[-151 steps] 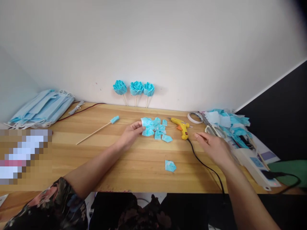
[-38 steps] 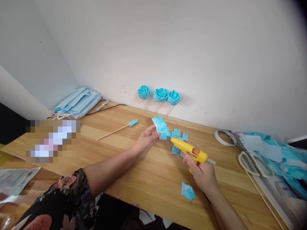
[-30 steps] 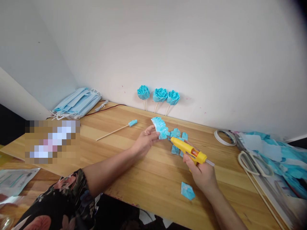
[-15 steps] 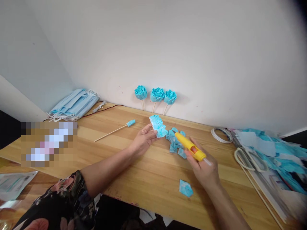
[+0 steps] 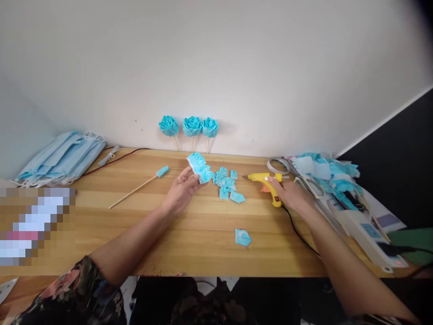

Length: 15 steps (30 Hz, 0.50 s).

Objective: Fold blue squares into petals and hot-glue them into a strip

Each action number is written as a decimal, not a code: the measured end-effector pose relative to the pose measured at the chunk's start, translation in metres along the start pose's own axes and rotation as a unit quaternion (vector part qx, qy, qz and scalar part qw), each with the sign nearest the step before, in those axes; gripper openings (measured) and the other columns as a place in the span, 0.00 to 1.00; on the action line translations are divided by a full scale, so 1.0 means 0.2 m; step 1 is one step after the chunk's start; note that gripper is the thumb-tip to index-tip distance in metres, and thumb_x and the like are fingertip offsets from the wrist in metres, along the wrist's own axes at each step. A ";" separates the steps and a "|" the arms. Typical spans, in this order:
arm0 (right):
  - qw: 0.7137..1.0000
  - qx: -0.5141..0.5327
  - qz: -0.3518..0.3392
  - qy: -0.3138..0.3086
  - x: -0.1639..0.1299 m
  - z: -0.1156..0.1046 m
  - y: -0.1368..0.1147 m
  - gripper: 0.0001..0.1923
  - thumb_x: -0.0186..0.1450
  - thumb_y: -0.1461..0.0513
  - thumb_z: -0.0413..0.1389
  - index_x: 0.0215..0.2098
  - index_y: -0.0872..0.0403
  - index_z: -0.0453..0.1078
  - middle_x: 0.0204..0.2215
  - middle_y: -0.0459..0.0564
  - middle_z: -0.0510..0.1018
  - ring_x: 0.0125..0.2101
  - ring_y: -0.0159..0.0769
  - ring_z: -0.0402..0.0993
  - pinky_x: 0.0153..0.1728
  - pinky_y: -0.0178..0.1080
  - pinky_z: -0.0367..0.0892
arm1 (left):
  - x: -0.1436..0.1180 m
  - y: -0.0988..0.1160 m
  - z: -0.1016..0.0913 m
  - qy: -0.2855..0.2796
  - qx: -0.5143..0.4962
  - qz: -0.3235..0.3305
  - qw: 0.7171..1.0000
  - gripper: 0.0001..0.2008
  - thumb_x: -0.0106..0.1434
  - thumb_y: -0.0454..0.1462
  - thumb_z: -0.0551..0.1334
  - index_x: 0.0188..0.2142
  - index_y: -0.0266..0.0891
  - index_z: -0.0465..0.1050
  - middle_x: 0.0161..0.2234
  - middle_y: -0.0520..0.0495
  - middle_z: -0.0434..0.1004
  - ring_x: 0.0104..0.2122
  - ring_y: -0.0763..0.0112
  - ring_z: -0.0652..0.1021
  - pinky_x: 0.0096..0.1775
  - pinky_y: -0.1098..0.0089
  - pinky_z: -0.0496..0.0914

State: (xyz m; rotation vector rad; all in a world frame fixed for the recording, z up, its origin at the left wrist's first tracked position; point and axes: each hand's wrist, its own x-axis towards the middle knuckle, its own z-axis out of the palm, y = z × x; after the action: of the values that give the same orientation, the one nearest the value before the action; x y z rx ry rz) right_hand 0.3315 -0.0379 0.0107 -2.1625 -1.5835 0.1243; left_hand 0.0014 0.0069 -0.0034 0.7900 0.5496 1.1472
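On the desk (image 5: 189, 225): my left hand (image 5: 182, 189) pinches the soft, light petal strip (image 5: 199, 166) by its edge; right hand (image 5: 291, 195) grips the rigid glue gun (image 5: 267, 181).

Craft workspace, wooden table (image 5: 189, 234), glue gun (image 5: 267, 180), scissors (image 5: 309, 185)

Fan of overlapping light-blue fabric petals (image 5: 199, 167) raised off the wood surface (image 5: 189, 225), yellow hot glue gun (image 5: 267, 183) lying on its side, nozzle pointing left, black cord trailing
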 end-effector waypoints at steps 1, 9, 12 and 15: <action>0.996 -0.085 0.026 0.000 -0.03 -0.03 -0.02 0.29 0.59 0.41 0.51 0.16 0.54 0.71 0.12 0.55 0.69 0.20 0.45 0.71 0.24 0.42 0.60 | 0.00 0.00 0.00 0.000 0.003 0.000 1.000 0.18 0.56 0.35 0.66 0.48 0.39 0.71 0.43 0.45 0.79 0.45 0.63 0.78 0.52 0.60 0.68; 0.963 -0.027 -0.158 -0.215 -0.41 -0.07 -0.26 0.11 0.63 0.54 0.52 0.30 0.46 0.75 0.27 0.45 0.80 0.27 0.37 0.74 0.26 0.36 0.58 | -0.01 0.00 0.01 0.001 0.016 -0.009 1.000 0.17 0.56 0.34 0.66 0.46 0.38 0.71 0.43 0.44 0.80 0.44 0.63 0.79 0.52 0.59 0.68; 0.946 0.026 -0.168 -0.277 -0.48 -0.05 -0.29 0.06 0.61 0.56 0.55 0.30 0.47 0.73 0.26 0.42 0.78 0.27 0.34 0.72 0.25 0.34 0.57 | -0.01 0.00 0.01 -0.010 0.019 -0.005 1.000 0.17 0.57 0.34 0.65 0.47 0.39 0.70 0.43 0.44 0.79 0.45 0.63 0.78 0.52 0.59 0.68; 0.947 0.014 -0.176 -0.268 -0.52 -0.04 -0.32 0.06 0.61 0.59 0.54 0.28 0.49 0.70 0.27 0.43 0.77 0.28 0.34 0.71 0.27 0.34 0.58 | -0.01 0.00 0.02 -0.014 0.018 -0.005 1.000 0.18 0.58 0.35 0.65 0.48 0.40 0.70 0.42 0.44 0.80 0.45 0.62 0.78 0.52 0.59 0.67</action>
State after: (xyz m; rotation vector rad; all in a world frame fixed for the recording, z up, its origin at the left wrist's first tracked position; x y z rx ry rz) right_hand 0.2425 -0.1204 0.0254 -1.8743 -2.2210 0.6624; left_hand 0.0030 0.0034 -0.0018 0.8318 0.5523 1.1179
